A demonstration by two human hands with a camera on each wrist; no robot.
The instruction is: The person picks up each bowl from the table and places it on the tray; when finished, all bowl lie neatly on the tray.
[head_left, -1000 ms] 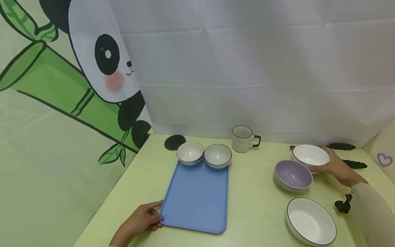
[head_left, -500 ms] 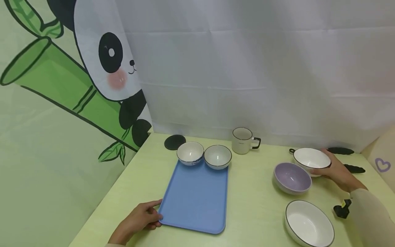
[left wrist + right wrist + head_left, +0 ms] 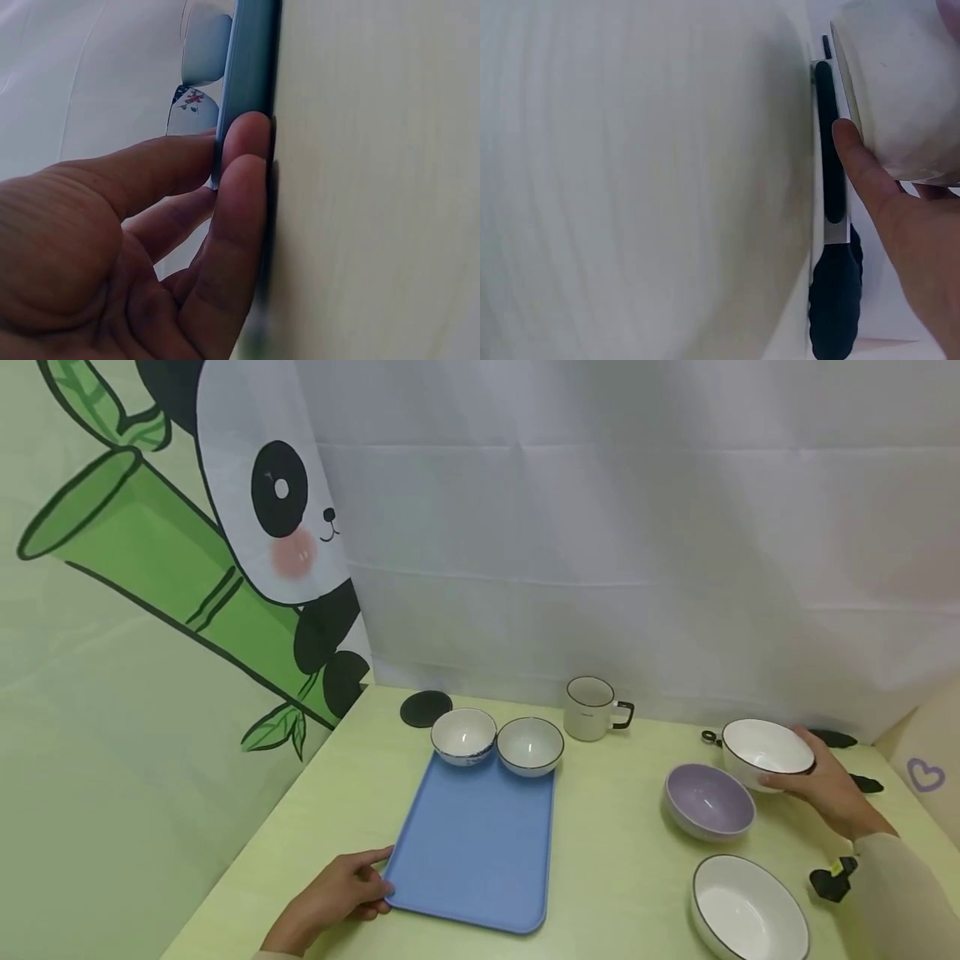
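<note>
My left hand [image 3: 337,893] holds the near left corner of a blue tray [image 3: 472,852]. The left wrist view shows fingertips under the tray's edge [image 3: 251,67], close to the tabletop. At the back right, my right hand [image 3: 825,785] grips a white dark-rimmed bowl [image 3: 765,747] by its right side, thumb on the near wall. Behind that bowl lie black-handled tongs [image 3: 831,142], partly hidden in the head view. A purple bowl [image 3: 708,802] stands just in front and left of it. Two small bowls, one blue-patterned [image 3: 461,735], one plain white [image 3: 530,746], sit at the tray's far end.
A larger white bowl [image 3: 750,910] stands near the front right. At the back are a white mug [image 3: 588,710] with a black handle and a black round disc [image 3: 426,708]. Beside the right sleeve is a small black object [image 3: 832,881] with a yellow mark.
My right hand has shifted slightly right with the white bowl, widening its offset from the purple bowl. The left hand stays at the tray corner. The head view has tilted a little.
</note>
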